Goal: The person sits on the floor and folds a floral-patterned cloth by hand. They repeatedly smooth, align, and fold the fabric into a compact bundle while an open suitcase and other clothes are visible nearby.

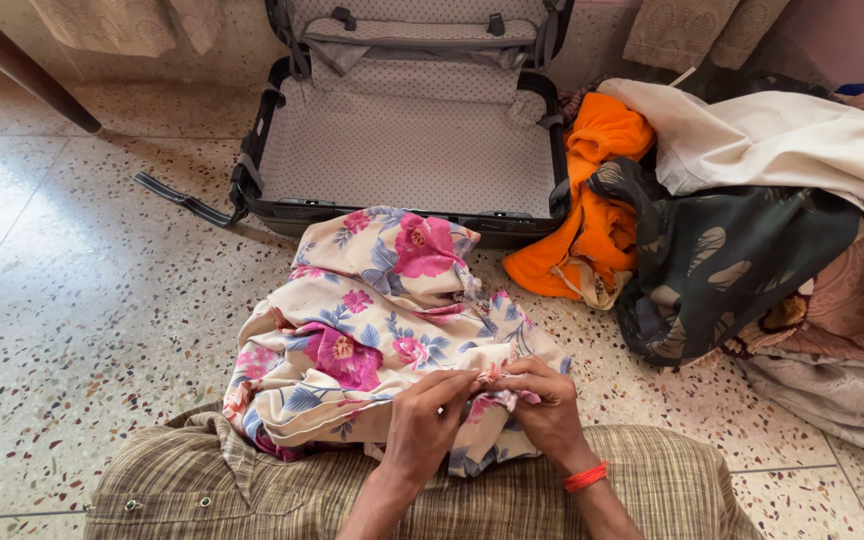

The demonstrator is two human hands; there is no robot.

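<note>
Both hands pinch the flowered cloth on my lap.

I see my left hand (422, 425) and right hand (549, 405) with each grip clamped on the flowered cloth (372, 330), fingertips meeting at its near edge. The cloth spills from my lap onto the floor (82, 300), just before the open suitcase (407, 140); a clothes pile (732, 220) lies right.

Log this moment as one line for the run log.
left hand: pinching floral cloth | right hand: pinching same cloth edge | cloth: crumpled on lap and floor | open suitcase: empty, behind | clothes pile: right
</note>
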